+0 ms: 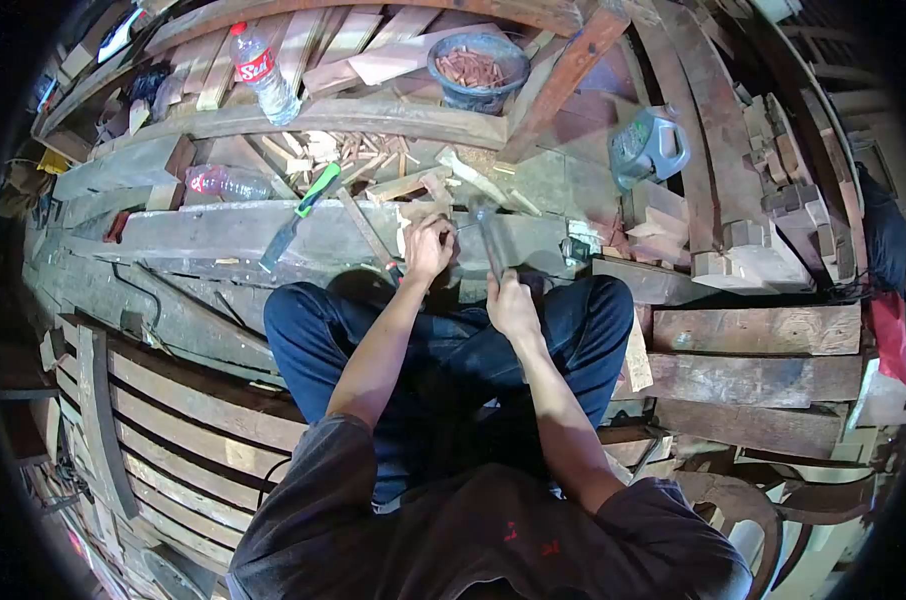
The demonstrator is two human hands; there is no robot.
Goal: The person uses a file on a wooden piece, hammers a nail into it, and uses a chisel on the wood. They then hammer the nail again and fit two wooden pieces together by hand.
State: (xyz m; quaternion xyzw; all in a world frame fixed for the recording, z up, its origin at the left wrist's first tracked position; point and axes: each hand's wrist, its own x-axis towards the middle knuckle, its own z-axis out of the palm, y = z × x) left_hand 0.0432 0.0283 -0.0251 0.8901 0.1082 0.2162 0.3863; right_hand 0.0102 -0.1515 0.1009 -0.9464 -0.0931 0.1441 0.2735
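Note:
My right hand [514,303] is closed around the handle of a hammer [490,238]. The hammer's head, slightly blurred, is raised toward the wooden beam in front of my knees. To its left, my left hand [430,246] has its fingers curled at a pale piece of wood [411,213] on the beam [323,232]. What those fingers pinch, if anything, is hidden. Beside my left forearm lies a long flat tool [368,226] with a red and black handle. Farther left, a green-handled flat-bladed tool [303,213] rests across the beam.
Wood offcuts [338,155] litter the floor beyond the beam. A Clear bottle [265,75] with a red label stands behind, and another bottle [228,182] lies on its side. At the back sits a bucket [479,68] of wood pieces. A jerrycan [650,148] and stacked timber [758,250] are right.

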